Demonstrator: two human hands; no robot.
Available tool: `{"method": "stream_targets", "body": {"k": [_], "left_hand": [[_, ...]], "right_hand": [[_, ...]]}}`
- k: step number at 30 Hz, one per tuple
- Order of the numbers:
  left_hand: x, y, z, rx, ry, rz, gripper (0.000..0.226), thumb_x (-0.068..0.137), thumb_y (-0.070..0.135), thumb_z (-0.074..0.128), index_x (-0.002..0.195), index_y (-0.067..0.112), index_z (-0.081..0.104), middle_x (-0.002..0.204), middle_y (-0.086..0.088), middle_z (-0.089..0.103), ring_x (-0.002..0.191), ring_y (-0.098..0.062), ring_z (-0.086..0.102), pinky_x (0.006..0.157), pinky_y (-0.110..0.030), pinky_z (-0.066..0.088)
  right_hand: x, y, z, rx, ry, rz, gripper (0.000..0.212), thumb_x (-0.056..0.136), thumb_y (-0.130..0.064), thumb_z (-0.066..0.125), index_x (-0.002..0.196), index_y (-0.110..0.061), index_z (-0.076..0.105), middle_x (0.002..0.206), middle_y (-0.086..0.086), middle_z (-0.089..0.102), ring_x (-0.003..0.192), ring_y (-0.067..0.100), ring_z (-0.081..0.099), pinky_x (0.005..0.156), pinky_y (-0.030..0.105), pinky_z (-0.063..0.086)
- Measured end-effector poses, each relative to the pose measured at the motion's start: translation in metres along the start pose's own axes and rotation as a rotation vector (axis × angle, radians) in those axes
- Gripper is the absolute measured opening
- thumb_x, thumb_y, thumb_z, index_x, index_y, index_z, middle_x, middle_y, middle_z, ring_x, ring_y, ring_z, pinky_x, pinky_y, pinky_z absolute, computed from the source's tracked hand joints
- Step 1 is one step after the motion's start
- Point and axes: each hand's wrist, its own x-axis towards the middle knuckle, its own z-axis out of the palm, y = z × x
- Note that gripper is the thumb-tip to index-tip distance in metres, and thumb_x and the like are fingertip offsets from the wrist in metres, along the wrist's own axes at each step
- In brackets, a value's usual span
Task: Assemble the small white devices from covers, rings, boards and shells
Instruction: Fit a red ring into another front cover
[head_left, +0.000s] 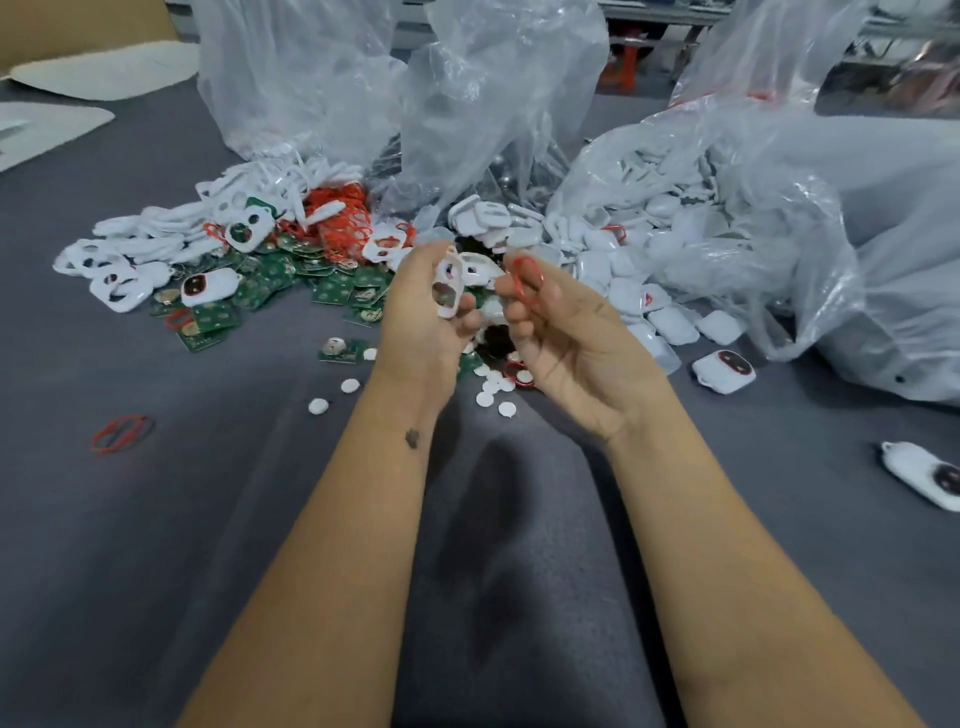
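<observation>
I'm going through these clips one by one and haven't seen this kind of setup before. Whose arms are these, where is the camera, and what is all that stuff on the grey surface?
There is no machine here: a person works with bare hands, and the single picture comes from a wide-angle camera on their head, looking forward and down.

The left hand holds a white cover with cut-out openings. The right hand pinches a thin red ring.

On the grey cloth lie the parts: a heap of white covers at the left, green boards below them, red rings in the middle, and white shells spilling from a clear plastic bag at the right. Small white discs lie under the hands. Two white devices with a dark, red-edged window, seemingly finished, lie to the right, and a loose red ring to the left.
</observation>
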Motion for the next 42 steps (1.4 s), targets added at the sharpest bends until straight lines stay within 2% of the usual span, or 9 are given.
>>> {"method": "stream_targets", "body": {"k": [4,8,11,15,18,22,27,35,42], "left_hand": [[-0.007,-0.015,0.002,0.039,-0.134,0.036,0.017,0.095,0.007,0.055,0.106,0.017,0.047,0.092,-0.008,0.049,0.064,-0.011,0.043,0.05,-0.016,0.037],[-0.012,-0.016,-0.002,0.195,-0.129,0.039,0.022,0.1,0.03,0.051,0.113,0.013,0.048,0.099,-0.016,0.045,0.065,-0.017,0.046,0.053,-0.028,0.034],[-0.014,-0.015,0.0,0.238,-0.089,0.044,0.038,0.102,0.041,0.041,0.118,0.008,0.053,0.106,-0.02,0.049,0.071,-0.024,0.052,0.045,-0.025,0.041],[-0.018,-0.015,0.005,0.203,-0.096,0.013,0.046,0.105,0.043,0.027,0.103,0.012,0.06,0.074,-0.007,0.069,0.05,-0.016,0.058,0.038,-0.022,0.043],[-0.019,-0.015,0.005,0.211,-0.144,0.046,0.039,0.106,0.036,0.028,0.101,0.015,0.06,0.059,0.002,0.064,0.045,-0.011,0.055,0.039,-0.021,0.043],[-0.021,-0.016,0.002,0.263,-0.195,0.154,0.029,0.107,0.025,0.029,0.109,0.021,0.057,0.068,0.001,0.066,0.055,-0.015,0.062,0.052,-0.029,0.051],[-0.023,-0.013,0.003,0.291,-0.158,0.157,0.031,0.105,0.021,0.03,0.1,0.024,0.061,0.104,-0.013,0.064,0.07,-0.016,0.063,0.06,-0.03,0.052],[-0.025,-0.005,-0.002,0.443,-0.231,0.142,0.022,0.084,0.035,0.05,0.073,0.027,0.067,0.076,0.006,0.063,0.063,-0.01,0.053,0.054,-0.024,0.036],[-0.023,-0.005,-0.003,0.512,-0.232,0.139,0.009,0.078,0.031,0.063,0.074,0.025,0.068,0.063,0.007,0.058,0.057,-0.009,0.05,0.047,-0.017,0.034]], "right_hand": [[-0.007,-0.002,-0.001,0.053,-0.068,0.028,0.044,0.057,-0.034,0.089,0.092,-0.009,0.076,0.083,0.003,0.071,0.069,0.007,0.064,0.066,0.016,0.052],[-0.007,0.003,0.006,0.095,-0.071,0.036,0.051,0.048,-0.047,0.09,0.082,-0.012,0.075,0.075,0.002,0.069,0.062,0.009,0.063,0.058,0.017,0.051],[-0.007,0.005,0.01,0.074,-0.085,0.044,0.044,0.049,-0.057,0.084,0.069,-0.02,0.072,0.069,-0.004,0.065,0.058,0.007,0.058,0.054,0.017,0.046],[-0.006,0.005,0.01,0.063,-0.019,0.056,0.042,0.062,-0.064,0.066,0.062,-0.022,0.07,0.063,-0.006,0.06,0.054,0.006,0.053,0.049,0.017,0.043],[-0.004,0.004,0.008,0.117,0.051,0.074,0.047,0.071,-0.06,0.05,0.063,-0.018,0.067,0.063,-0.003,0.056,0.051,0.007,0.047,0.045,0.016,0.038],[-0.006,-0.001,0.003,0.055,0.056,0.029,0.032,0.078,-0.038,0.057,0.081,-0.011,0.073,0.065,-0.001,0.057,0.051,0.003,0.049,0.045,0.011,0.041],[-0.007,-0.006,-0.005,-0.214,0.103,-0.083,0.031,0.073,-0.008,0.068,0.104,-0.008,0.066,0.071,0.003,0.064,0.06,0.008,0.058,0.057,0.017,0.049],[-0.006,-0.008,-0.006,-0.537,0.218,-0.248,0.031,0.077,0.004,0.073,0.101,-0.014,0.068,0.068,-0.002,0.065,0.062,0.01,0.061,0.059,0.022,0.049],[-0.006,-0.005,-0.001,-0.679,0.3,-0.296,0.033,0.073,0.009,0.076,0.1,-0.007,0.068,0.064,-0.003,0.064,0.059,0.01,0.062,0.066,0.028,0.056]]}}
